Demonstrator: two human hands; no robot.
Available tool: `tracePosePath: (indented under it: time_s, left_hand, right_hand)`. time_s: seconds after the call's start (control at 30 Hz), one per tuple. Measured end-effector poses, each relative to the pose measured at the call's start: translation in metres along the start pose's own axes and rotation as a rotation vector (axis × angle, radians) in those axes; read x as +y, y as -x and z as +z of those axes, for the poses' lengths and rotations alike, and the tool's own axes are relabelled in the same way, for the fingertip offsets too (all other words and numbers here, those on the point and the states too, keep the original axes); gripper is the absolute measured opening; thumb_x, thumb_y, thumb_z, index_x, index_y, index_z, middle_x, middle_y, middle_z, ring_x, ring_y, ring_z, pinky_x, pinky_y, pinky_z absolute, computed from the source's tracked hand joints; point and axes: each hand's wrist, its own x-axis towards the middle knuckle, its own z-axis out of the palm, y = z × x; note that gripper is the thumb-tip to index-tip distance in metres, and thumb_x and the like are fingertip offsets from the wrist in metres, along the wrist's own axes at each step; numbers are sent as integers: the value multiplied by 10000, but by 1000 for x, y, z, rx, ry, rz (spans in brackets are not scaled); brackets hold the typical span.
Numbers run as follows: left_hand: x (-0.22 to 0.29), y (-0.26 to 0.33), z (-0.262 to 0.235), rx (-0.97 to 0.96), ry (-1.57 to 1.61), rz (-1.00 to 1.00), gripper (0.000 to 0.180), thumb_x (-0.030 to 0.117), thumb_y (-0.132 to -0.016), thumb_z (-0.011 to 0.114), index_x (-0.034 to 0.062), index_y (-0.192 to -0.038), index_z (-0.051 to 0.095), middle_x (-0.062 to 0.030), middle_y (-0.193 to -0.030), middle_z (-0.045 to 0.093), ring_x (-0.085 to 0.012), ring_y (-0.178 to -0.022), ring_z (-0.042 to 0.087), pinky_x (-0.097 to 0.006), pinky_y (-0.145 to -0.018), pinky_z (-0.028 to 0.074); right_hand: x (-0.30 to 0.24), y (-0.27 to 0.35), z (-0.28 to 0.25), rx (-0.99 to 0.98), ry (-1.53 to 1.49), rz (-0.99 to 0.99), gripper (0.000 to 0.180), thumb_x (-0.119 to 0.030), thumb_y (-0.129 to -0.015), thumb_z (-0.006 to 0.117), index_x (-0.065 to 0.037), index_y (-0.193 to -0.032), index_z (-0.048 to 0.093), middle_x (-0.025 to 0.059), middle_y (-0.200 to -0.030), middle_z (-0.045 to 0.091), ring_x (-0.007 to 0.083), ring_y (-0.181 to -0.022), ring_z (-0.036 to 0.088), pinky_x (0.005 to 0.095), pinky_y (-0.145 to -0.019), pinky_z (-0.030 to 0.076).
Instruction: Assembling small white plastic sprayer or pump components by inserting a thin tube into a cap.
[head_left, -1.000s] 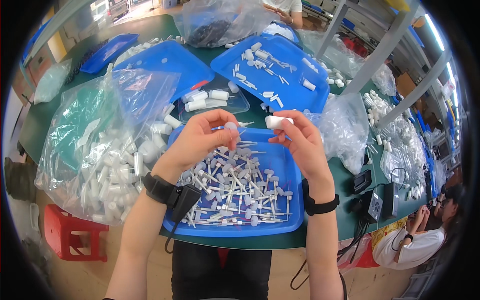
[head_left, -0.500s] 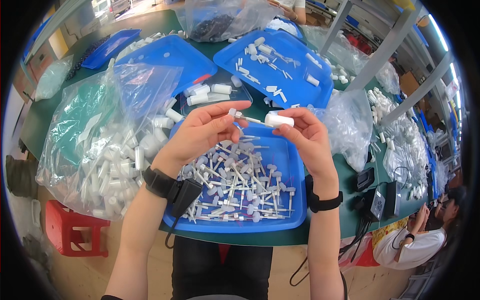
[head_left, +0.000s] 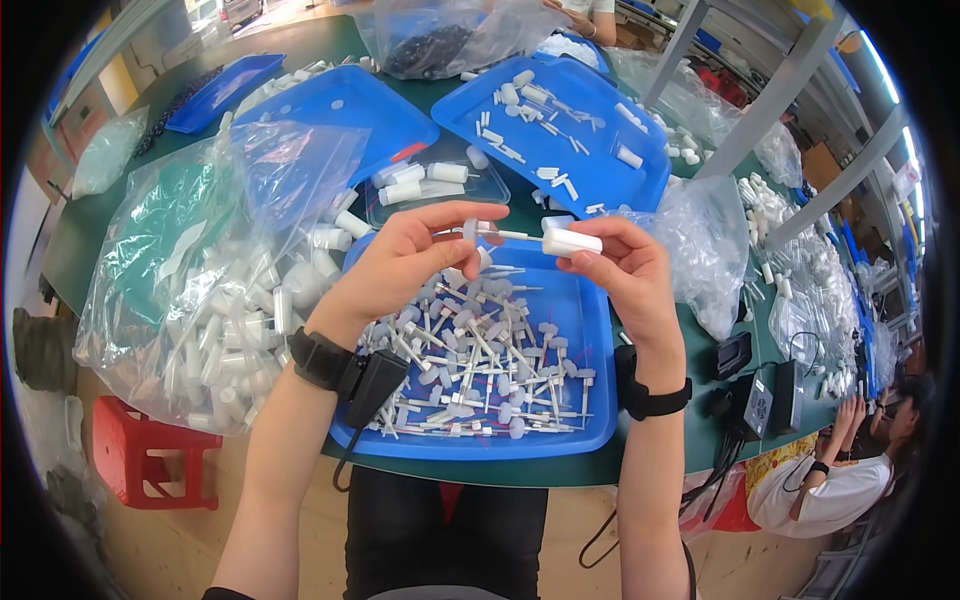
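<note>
**Crowded green bench (head_left: 695,350), small-parts work held mid-air**

Bench is packed: big clear plastic bag of white bottles (head_left: 220,330) at L, flat blue plastic tray w/ loose white pieces (head_left: 620,190) at back R. Near edge, ctr: deep blue plastic tray (head_left: 575,300) w/ a tangled pile of pale disc-ended rods (head_left: 470,360).

L hand (head_left: 410,255) pinches the disc end of one thin white rod w/ translucent round disc (head_left: 514,235), thumb vs. fingers, index stretched out along the top. R hand (head_left: 635,270) pinches a small white plastic cylindrical bottle (head_left: 574,243) betw. thumb & fingers, open end apparently facing L. Rod bridges the gap betw. hands, approx. level, its far end at the bottle's L end; can't tell if the tip is inside or only touching. Both pcs sit above the far part of the deep tray, clear of the pile.

Step looks like feeding rod into bottle. To do it well, IMO: line up rod & bottle on one axis, hold the bottle steady, push gently from the disc, no sideways force (thin rod may bend or catch the rim). If it snags, back off a bit & re-aim. Fingers off the mouth.
</note>
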Motion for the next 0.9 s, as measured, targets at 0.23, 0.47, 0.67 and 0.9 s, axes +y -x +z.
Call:
tracePosePath:
  time_s: [0.23,0.47,0.67,0.9]
  left_hand:
    - [-2,0,2,8,-64,-3,445,-59,-809,505,-16,-1252,497,-53,-1101,570,-78,-784,502,-207,-741,431]
    - [-5,1,1,87,85,32,455,-39,-807,568,9,-1255,505,-76,-1157,554,-94,-846,532,-229,-776,453]
    - [-3,-1,-2,139,-83,-30,413,4,-778,651,-12,-1180,557,-94,-1010,643,-126,-863,611,-239,-777,483]
    - [-4,0,-6,169,-136,5,262,-66,-733,654,-25,-989,616,-98,-1004,639,-148,-887,621,-264,-780,502]
  right_hand:
    - [2,1,7,27,195,132,233,-34,-792,668,32,-1006,606,110,-838,671,142,-747,650,237,-692,523]
    - [10,-2,14,39,120,39,242,-56,-820,643,17,-1048,608,100,-826,673,138,-769,651,227,-682,518]
    - [0,3,10,2,191,89,296,-11,-775,675,9,-1066,628,98,-859,675,133,-800,646,238,-721,512]
    - [6,1,10,57,242,-44,314,2,-735,709,5,-1043,644,88,-876,678,111,-776,637,214,-716,496]
